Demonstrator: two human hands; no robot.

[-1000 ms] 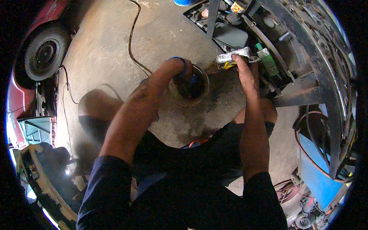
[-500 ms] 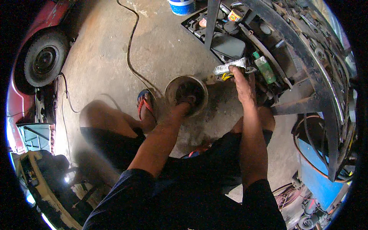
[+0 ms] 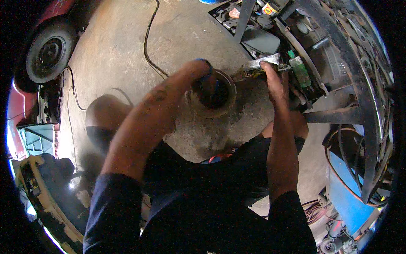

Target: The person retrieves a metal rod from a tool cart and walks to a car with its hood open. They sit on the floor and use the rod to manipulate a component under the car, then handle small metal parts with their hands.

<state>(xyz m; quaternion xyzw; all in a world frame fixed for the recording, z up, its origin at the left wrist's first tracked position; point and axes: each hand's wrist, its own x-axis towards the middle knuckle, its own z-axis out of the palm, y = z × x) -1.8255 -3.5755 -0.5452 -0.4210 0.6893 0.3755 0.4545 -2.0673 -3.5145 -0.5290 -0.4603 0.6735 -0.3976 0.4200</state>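
A round, grimy bucket (image 3: 231, 99) stands on the floor before me, its inside dark. My left hand (image 3: 196, 72) is over its far left rim, smeared by motion. A blurred blue patch (image 3: 206, 64) shows at the fingers; I cannot make out what it is or whether the hand holds it. Right of the bucket, my right hand (image 3: 274, 80) has its thumb pressed on a crumpled silvery-white packet (image 3: 261, 62). Something yellowish and dark sits just under the packet. The fingers beneath are mostly hidden.
Beside my right hand lies a green bottle (image 3: 300, 72) under a dark metal rack (image 3: 334, 115). A tray of parts (image 3: 224, 21) is beyond it. A black cable (image 3: 148, 46) crosses the concrete floor. At far left is a red vehicle's wheel (image 3: 50, 53).
My left hand has come up out of the bucket to its far left rim, the forearm swinging left. The blue patch has appeared there. My right hand stays on the packet. The view has shifted slightly.
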